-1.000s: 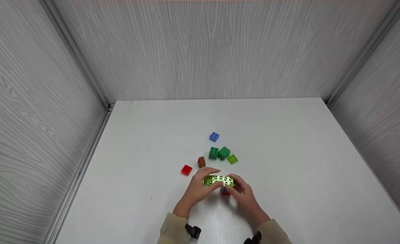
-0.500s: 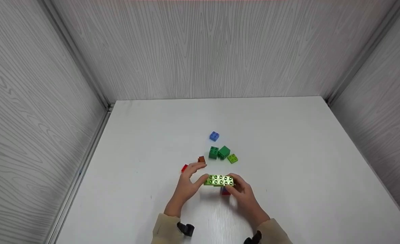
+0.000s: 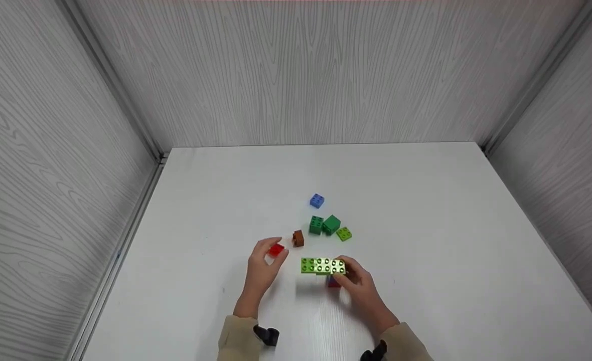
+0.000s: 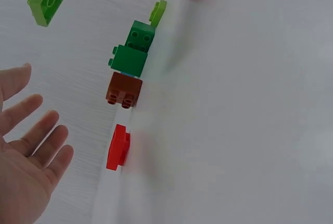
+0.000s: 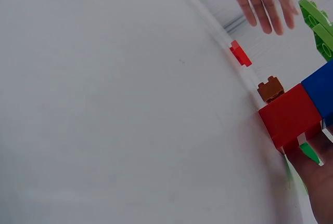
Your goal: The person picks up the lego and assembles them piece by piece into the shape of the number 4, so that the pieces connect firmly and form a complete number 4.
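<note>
My left hand [image 3: 261, 273] is over the left of the pile, fingers extended and spread, holding nothing. A small flat red brick [image 3: 276, 250] shows between its thumb and fingertips in the head view; the left wrist view has the brick [image 4: 118, 147] apart from the hand [image 4: 26, 172]. My right hand [image 3: 363, 288] grips a built stack by its right side. A long light green row of studs [image 3: 318, 265] tops the stack and juts out leftward. Below come a blue brick [image 5: 320, 89] and a red brick [image 5: 290, 117]. The right fingertips are partly hidden behind the stack.
A brown brick [image 3: 298, 238] lies right of the flat red one. Beyond it are two dark green bricks [image 3: 316, 225], a flat light green brick [image 3: 344, 233] and a blue brick [image 3: 317, 200]. Grey wood-grain panels [image 3: 296, 75] border the white table [image 3: 416, 200].
My left hand has let go of the light green top of the stack and moved left to the flat red brick. My right hand has stayed in place with the stack.
</note>
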Available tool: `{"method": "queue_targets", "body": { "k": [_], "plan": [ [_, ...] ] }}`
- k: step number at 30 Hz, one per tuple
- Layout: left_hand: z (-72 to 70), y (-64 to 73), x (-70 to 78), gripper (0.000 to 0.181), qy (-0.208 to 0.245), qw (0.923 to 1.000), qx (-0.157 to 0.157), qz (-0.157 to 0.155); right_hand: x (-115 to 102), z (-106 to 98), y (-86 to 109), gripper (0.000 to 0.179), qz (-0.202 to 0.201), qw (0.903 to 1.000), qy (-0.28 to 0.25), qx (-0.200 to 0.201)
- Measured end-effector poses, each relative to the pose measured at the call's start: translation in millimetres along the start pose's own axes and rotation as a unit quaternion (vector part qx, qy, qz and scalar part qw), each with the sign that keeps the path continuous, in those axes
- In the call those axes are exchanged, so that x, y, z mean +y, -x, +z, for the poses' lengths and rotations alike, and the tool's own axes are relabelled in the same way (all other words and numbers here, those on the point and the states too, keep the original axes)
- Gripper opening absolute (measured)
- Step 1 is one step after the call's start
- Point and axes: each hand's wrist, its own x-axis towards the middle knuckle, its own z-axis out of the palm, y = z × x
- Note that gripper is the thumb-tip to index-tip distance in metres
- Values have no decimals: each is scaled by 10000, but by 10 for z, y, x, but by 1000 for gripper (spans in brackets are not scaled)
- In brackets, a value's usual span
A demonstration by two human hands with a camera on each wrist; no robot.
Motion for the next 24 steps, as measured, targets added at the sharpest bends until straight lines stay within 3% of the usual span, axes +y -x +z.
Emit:
{"method": "queue_targets", "body": {
  "k": [6,13,20,24],
  "plan": [
    [47,-53,-63,43,-620,9959,61,-654,-68,7,10,37,34,10000,58,22],
    [127,-94,-91,53,-1313,9824,18,-1328,-58,9,6,34,-141,9998,101,-23],
    [180,-158,-92,53,-1921,9698,-102,-1500,-56,5,1,34,-73,9999,82,-46],
    [193,-196,-101,47,-2114,9676,-133,-1376,-65,3,-3,36,9,9999,-86,-55]
  ]
}}
